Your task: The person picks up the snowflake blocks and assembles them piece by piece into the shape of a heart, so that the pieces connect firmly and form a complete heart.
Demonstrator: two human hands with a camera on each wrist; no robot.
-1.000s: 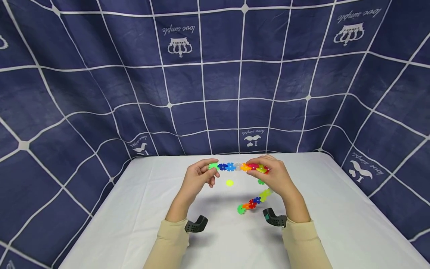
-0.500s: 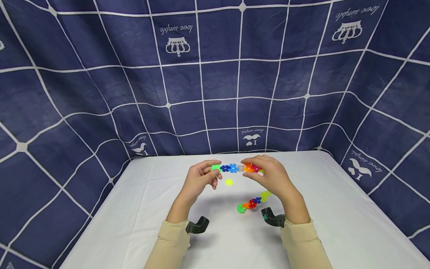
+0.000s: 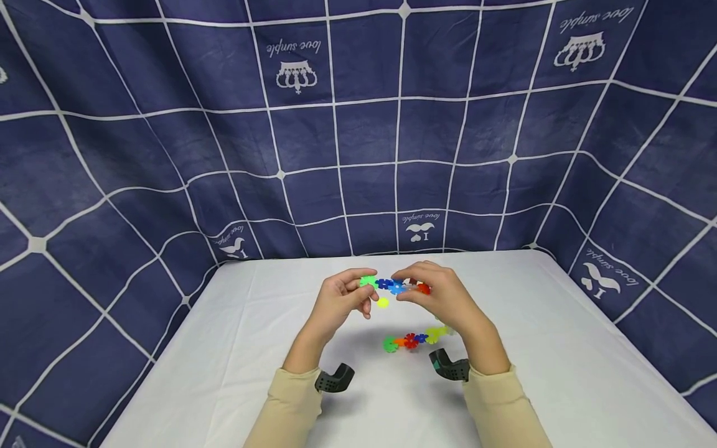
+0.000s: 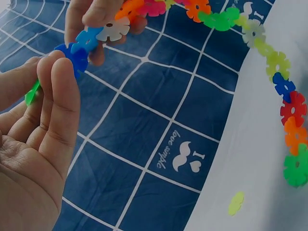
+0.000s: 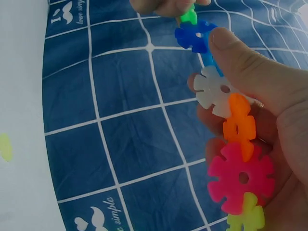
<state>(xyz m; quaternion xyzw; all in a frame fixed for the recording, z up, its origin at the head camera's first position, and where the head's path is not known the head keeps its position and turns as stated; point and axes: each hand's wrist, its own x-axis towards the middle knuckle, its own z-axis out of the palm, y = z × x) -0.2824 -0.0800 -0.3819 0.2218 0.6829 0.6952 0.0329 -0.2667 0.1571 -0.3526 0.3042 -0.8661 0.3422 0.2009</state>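
A chain of interlocked plastic snowflake discs runs between both hands. My left hand (image 3: 340, 300) pinches the green end disc (image 3: 368, 282) between thumb and fingers. Beside it come a dark blue disc (image 5: 195, 36) and a light blue disc (image 3: 397, 287), which my right hand (image 3: 445, 297) pinches. White (image 5: 211, 91), orange (image 5: 239, 125) and pink (image 5: 243, 163) discs pass along the right palm. Past that hand the chain curves down to another green end disc (image 4: 296, 166), low over the table; whether it touches the cloth I cannot tell.
A loose yellow disc (image 4: 236, 203) lies on the white-covered table (image 3: 224, 348), beyond the hands. Blue curtain (image 3: 364, 137) with white grid lines encloses the back and sides. Each wrist wears a black camera mount (image 3: 335, 378).
My right hand has slid left along the chain, from the orange and pink discs to the light blue one. The left hand has shifted slightly right, and the hanging end has swung left.
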